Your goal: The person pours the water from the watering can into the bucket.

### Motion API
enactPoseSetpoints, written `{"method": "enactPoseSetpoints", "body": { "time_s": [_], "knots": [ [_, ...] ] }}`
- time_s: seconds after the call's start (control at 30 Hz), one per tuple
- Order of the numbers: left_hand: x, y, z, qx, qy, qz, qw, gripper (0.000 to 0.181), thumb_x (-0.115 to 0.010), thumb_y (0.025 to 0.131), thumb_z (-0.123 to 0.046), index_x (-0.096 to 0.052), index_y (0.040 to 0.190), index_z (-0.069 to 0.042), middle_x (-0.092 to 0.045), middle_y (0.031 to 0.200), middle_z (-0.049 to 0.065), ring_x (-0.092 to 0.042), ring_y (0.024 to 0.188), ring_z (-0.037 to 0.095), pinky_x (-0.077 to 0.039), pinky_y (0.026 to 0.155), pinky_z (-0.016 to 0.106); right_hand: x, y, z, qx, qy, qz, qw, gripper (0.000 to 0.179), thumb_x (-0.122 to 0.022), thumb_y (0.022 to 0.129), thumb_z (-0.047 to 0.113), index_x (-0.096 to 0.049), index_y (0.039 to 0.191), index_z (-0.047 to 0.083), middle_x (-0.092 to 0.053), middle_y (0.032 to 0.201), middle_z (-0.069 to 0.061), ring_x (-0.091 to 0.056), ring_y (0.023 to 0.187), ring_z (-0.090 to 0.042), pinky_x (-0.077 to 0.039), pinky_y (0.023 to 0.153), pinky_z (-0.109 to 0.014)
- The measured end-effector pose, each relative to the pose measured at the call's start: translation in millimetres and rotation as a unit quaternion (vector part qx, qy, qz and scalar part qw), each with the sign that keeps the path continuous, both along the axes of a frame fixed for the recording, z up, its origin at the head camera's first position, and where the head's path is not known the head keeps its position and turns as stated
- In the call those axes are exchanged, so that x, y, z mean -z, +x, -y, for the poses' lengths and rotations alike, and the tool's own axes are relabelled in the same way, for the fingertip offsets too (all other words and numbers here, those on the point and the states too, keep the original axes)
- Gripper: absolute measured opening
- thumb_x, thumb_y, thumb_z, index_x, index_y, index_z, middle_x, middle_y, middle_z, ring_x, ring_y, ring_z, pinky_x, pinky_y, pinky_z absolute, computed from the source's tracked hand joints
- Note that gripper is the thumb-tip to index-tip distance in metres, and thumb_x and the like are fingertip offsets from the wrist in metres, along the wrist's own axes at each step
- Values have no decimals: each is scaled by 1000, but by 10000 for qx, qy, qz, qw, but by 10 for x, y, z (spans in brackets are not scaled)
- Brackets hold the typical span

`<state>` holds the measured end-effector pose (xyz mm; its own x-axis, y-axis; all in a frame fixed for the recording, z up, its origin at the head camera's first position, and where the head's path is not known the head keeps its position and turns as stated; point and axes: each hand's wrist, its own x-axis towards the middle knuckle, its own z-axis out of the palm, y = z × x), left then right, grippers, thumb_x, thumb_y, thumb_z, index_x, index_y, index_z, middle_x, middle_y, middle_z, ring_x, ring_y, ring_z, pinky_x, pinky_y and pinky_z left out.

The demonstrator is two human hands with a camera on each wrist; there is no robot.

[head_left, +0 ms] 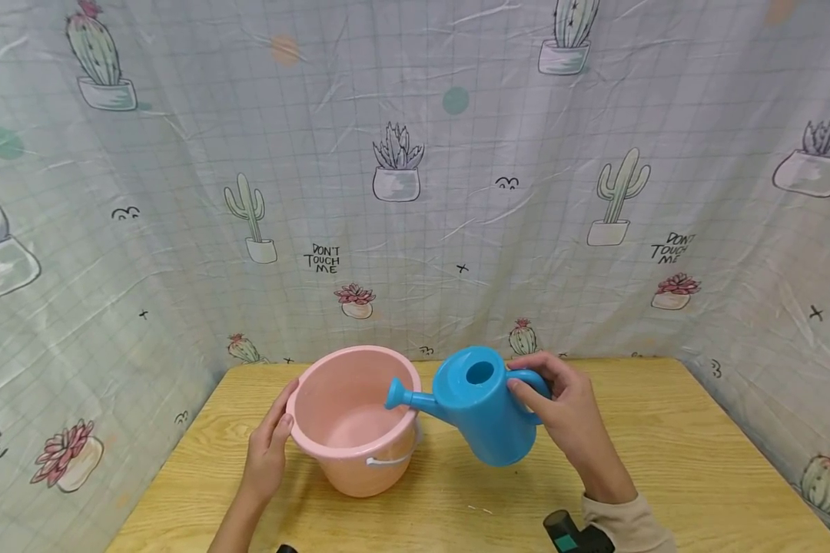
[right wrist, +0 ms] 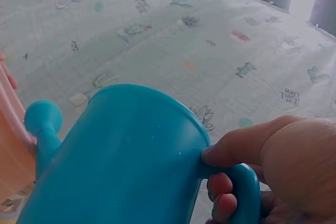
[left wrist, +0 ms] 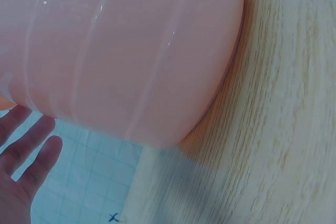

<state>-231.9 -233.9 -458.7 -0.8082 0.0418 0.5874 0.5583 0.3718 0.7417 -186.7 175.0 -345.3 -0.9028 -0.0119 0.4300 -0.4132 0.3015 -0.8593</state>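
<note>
A blue watering can is tilted to the left, its spout head reaching over the rim of a pink bucket. My right hand holds the can by its handle; the right wrist view shows fingers curled through the handle and the thumb against the can's top edge. On the bucket's left side, my left hand rests against the outside just under the rim. Its fingers look fairly straight in the left wrist view. No water shows leaving the spout.
The bucket stands on a wood-grain table, with its white handle hanging down in front. A cactus-print curtain rises behind the table and along both sides. Small whitish marks lie near the table's front.
</note>
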Motion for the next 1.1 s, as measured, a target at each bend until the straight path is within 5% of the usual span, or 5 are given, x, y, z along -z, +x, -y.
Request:
{"method": "enactPoseSetpoints", "body": {
  "time_s": [1.1],
  "knots": [
    [1,1,5,-21,-48,-58,10000,47,-35,102,-3,-39,148,-8,-42,150,18,-40,133,-9,-35,102,5,13,-8,28,160,183,-335,9991,23,-61,94,13,-61,116,6,-67,111,-10,-61,98,-2,-50,87,-20]
  ]
}}
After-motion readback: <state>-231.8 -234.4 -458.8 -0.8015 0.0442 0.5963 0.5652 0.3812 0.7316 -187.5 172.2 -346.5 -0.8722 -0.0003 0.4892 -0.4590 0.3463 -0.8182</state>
